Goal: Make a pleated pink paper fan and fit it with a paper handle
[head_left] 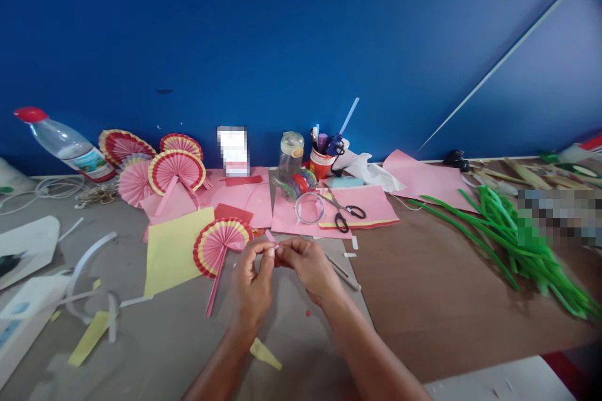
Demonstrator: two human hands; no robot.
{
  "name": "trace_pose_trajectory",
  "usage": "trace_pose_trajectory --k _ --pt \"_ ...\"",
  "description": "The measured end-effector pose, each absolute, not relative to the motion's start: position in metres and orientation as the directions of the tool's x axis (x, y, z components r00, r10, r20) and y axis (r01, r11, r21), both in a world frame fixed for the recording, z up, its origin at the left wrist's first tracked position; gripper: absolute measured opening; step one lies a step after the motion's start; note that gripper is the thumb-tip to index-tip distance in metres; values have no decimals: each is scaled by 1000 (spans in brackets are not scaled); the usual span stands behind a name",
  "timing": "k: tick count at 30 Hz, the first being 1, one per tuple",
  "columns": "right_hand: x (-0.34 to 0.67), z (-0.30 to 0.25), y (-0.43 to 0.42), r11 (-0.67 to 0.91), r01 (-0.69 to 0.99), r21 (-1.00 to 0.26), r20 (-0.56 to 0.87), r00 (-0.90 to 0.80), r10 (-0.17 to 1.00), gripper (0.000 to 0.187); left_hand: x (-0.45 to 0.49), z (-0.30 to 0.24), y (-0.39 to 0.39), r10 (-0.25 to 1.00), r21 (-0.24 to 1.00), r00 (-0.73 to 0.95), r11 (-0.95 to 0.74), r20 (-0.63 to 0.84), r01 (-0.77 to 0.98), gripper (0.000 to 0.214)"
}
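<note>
We pinch small pink paper strip (271, 237) between fingertips of left hand (254, 270) and right hand (308, 268), over grey tabletop (160, 351). Uneven tug could tear it; left hand straying sideways could crush round pleated pink-red-yellow paper fan (214, 249) just beside.

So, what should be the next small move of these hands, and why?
Probably a firm pinch to flatten the small pink piece: the left hand and the right hand meet at it, thumbs and fingers close together, and its end sticks out past them. Whether it is folded is too small to tell.
</note>
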State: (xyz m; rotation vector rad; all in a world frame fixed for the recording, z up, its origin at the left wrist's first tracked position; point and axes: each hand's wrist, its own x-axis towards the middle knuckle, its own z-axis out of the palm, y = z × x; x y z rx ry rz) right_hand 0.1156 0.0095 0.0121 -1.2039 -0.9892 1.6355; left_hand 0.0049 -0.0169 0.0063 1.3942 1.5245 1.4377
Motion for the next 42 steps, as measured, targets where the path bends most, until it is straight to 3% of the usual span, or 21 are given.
trace_pose_trajectory --k 4,11,17,22,25,27,32,35,42 --pt "119 12 12 -291 -129 -948 -267 -176 948 24 5 4 -17 947 956 -254 -126 195 265 13" --pt "120 15 14 -161 130 -978 -172 -80 982 21 6 9 -18 942 974 -300 -91 151 205 15" --pt "122 6 16 -293 48 -955 -296 -84 952 26 6 11 -16 960 995 -271 -83 66 -50 13" --pt "133 3 25 -256 233 -938 -257 26 966 31 3 13 -15 968 997 -246 -58 42 -57 13" --pt "143 11 23 -141 277 -950 -83 208 975 18 2 13 -15 954 998 -294 -65 59 -11 15" --pt "145 22 14 -55 246 -968 14 270 963 20 3 13 -15 933 994 -346 -82 101 70 17" --pt "124 46 -12 -76 78 -994 -75 5 997 15 6 13 -18 864 899 -347 -229 365 373 11" --pt "111 47 -17 -20 100 -995 -19 17 1000 14 6 15 -20 819 801 -252 -356 515 481 8" --pt "111 44 -15 -35 61 -997 -32 53 998 12 4 15 -22 750 642 -106 -475 653 601 15"
